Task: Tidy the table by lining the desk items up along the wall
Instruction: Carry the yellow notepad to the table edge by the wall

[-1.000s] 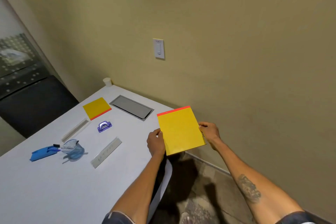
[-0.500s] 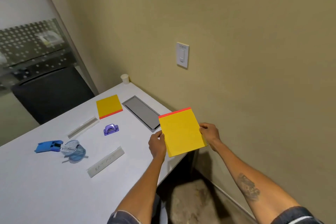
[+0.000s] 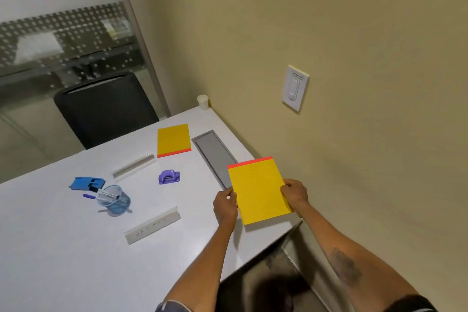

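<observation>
Yellow notepad [image 3: 258, 190] now over the table [image 3: 63, 248] corner — left hand [image 3: 224, 206] and right hand [image 3: 295, 194] fingers [image 3: 287, 185] pinched on its sides

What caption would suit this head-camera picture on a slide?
Left hand and right hand hold a yellow notepad over the white table near the wall.

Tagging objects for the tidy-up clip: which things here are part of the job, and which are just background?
Job: held yellow pad, second yellow pad, purple punch, blue cup, blue case, labelled strip, clear strip.
Just there: light switch, black chair, grey hatch in the table.
</observation>
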`<state>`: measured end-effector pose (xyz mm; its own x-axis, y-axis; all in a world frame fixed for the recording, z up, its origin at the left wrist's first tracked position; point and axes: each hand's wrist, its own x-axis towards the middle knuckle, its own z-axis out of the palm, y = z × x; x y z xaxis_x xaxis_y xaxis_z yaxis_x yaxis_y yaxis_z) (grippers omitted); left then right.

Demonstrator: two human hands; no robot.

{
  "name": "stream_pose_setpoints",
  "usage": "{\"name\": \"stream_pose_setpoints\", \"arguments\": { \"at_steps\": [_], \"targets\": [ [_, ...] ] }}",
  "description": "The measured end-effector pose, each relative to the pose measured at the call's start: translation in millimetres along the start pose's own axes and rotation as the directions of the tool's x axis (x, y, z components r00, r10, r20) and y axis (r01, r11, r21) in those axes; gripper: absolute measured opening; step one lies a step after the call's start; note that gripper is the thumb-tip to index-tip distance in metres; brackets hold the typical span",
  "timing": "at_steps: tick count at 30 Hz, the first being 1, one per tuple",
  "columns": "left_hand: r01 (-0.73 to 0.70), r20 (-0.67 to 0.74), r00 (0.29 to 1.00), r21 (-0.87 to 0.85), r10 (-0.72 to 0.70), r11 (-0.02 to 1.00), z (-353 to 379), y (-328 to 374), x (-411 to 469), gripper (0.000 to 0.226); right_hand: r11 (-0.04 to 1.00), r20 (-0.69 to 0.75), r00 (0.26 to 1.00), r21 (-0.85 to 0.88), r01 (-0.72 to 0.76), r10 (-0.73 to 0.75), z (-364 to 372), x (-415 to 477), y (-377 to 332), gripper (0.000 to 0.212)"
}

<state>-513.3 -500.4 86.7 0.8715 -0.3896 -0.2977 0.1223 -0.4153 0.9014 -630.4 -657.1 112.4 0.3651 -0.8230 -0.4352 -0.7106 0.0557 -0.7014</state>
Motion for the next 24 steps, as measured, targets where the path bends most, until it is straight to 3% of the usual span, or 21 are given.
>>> {"name": "stream_pose_setpoints", "arguments": {
  "at_steps": [3,6,10,13,19,24],
  "targets": [
    [0.026,-0.017,1.000,0.004,-0.026,1.000,11.5,0.8,18.6,0.034,0.998,0.052,0.998,-0.057,0.026,-0.023,3.6,32.0,-5.8,0.026],
    [0.081,-0.070,0.994,-0.004,-0.081,0.997,28.3,2.0,38.3,0.034,0.987,0.094,0.993,-0.135,0.082,-0.069,3.4,64.3,-19.3,0.012],
    [0.196,-0.158,0.967,-0.035,-0.199,0.980,72.7,12.2,70.8,0.025,0.960,0.218,0.972,-0.241,0.141,-0.088,-1.1,137.9,-38.3,0.013],
    [0.228,-0.207,0.951,-0.032,-0.230,0.973,76.1,9.4,74.0,0.031,0.935,0.265,0.960,-0.312,0.170,-0.086,7.0,155.5,-38.5,0.023],
    [0.246,-0.237,0.944,0.039,-0.230,0.969,75.3,2.4,72.5,0.030,0.891,0.311,0.947,-0.404,0.207,-0.079,19.2,154.2,-27.7,0.012],
    [0.290,-0.260,0.927,0.037,-0.271,0.956,81.0,-3.3,81.9,0.029,0.894,0.306,0.951,-0.415,0.169,-0.038,37.2,169.5,-21.9,0.023]
  ]
}}
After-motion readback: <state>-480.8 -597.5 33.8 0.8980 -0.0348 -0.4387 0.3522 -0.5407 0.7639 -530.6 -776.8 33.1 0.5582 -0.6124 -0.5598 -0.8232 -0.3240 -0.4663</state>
